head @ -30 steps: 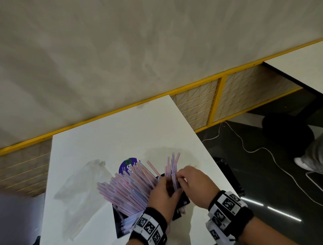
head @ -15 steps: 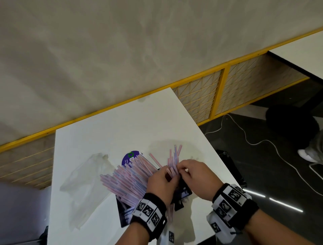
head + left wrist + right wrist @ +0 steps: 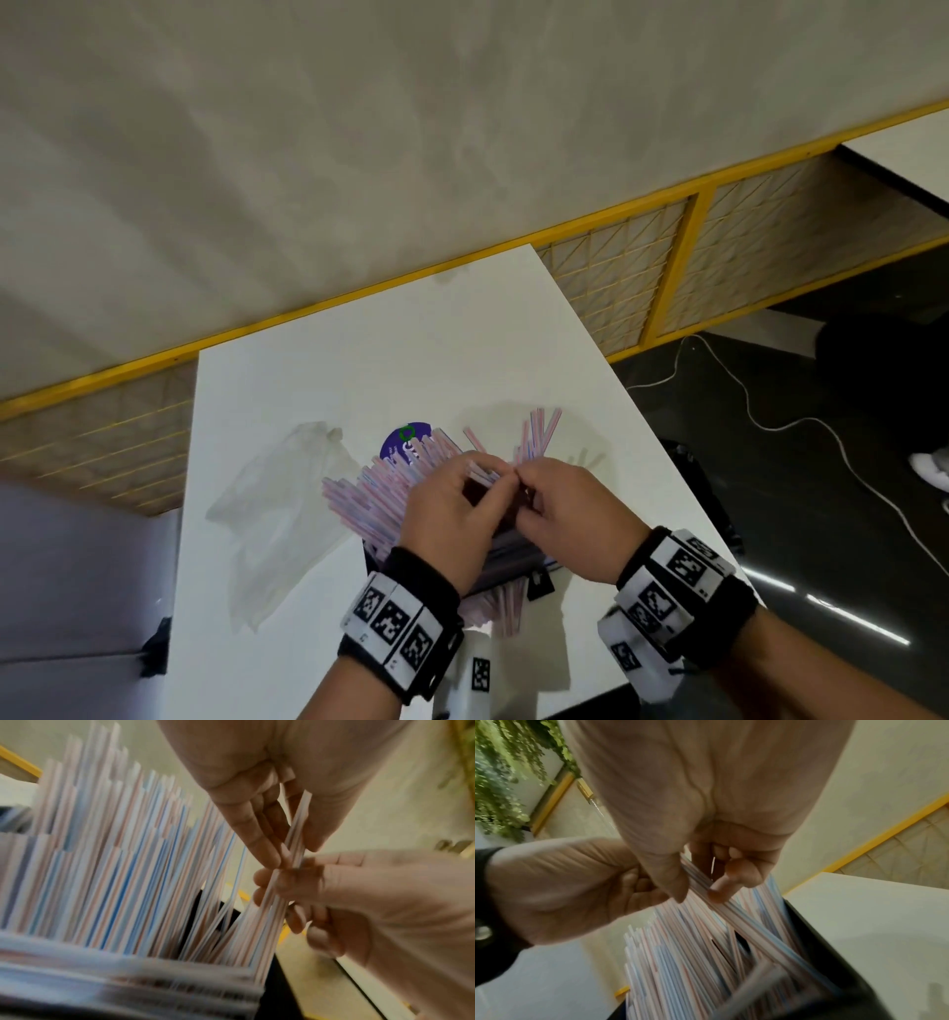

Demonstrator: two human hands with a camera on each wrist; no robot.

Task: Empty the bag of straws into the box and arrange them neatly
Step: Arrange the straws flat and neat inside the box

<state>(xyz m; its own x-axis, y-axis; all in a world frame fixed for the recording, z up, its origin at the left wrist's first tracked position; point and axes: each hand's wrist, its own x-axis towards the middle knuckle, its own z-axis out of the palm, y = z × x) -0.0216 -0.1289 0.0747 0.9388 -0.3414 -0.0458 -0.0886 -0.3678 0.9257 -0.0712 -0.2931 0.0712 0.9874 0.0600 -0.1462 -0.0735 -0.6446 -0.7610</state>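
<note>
Several thin pink-and-blue striped straws (image 3: 375,493) stand fanned out in a dark box (image 3: 834,973) with a purple flap (image 3: 405,444) on the white table (image 3: 359,360). Most lean left, and a small bunch (image 3: 536,437) sticks up at the right. My left hand (image 3: 493,478) and right hand (image 3: 524,488) meet fingertip to fingertip over the box. In the left wrist view my left hand (image 3: 293,850) pinches a straw or two. In the right wrist view my right hand (image 3: 698,888) pinches a few straws between thumb and fingers. The hands hide most of the box in the head view.
The limp clear plastic bag (image 3: 277,514) lies flat on the table left of the box. The table's right edge (image 3: 642,411) drops to a dark floor with a white cable (image 3: 770,421). A wall with yellow trim (image 3: 359,298) runs behind the table.
The two hands have drawn together over the box, and their fingertips now meet on a few straws. The fan of straws and the bag stay put.
</note>
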